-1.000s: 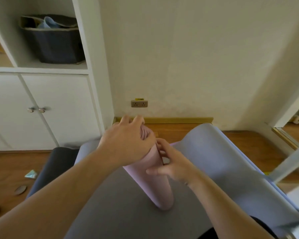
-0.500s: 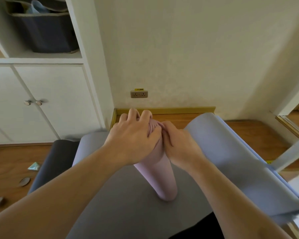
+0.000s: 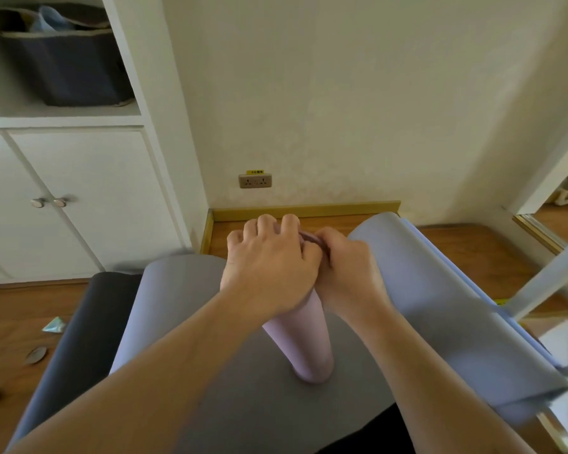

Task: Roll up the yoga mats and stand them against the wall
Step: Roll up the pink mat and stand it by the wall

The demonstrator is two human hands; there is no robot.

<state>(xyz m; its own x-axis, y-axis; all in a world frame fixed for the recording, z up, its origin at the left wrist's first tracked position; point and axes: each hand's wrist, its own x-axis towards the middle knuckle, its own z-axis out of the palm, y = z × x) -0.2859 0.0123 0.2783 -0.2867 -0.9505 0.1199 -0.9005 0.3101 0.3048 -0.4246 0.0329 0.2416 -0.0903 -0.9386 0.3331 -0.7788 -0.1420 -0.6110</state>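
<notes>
Both hands clasp the top of the pale pink rolled foam yoga mat (image 3: 304, 342), which stands on end, slightly tilted, on the flat grey mat (image 3: 243, 398) short of the cream wall (image 3: 341, 103). The left hand (image 3: 269, 267) curls over its rim; the right hand (image 3: 348, 270) pinches the coil's edge. To tighten well, twist the inner layers while the base stays planted. Compared with half a second ago, the right hand's fingers have bunched tighter against the left; the grey-blue loose roll (image 3: 440, 299) beside it is unchanged.
</notes>
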